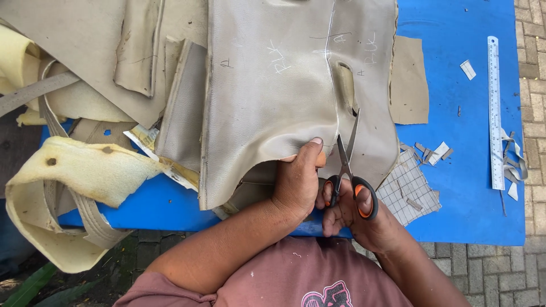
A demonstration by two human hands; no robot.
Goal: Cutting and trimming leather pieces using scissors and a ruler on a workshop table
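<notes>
A large beige leatherette sheet point(267, 96), marked with chalk lines and scribbles, lies face down on a blue table point(466, 187). My left hand point(297, 181) pinches the sheet's near edge, thumb on top. My right hand point(352, 213) grips black-and-orange scissors point(348, 170), fingers through the handles. The blades are parted and point away from me, cutting up into the sheet along a seam line just below an oblong slot point(344, 85).
A metal ruler point(496, 113) lies along the table's right side with small offcuts point(432, 152) near it. A checked fabric piece point(408, 193) sits under the sheet's right corner. Yellow foam padding with straps point(68, 182) hangs off the left. Paved ground surrounds the table.
</notes>
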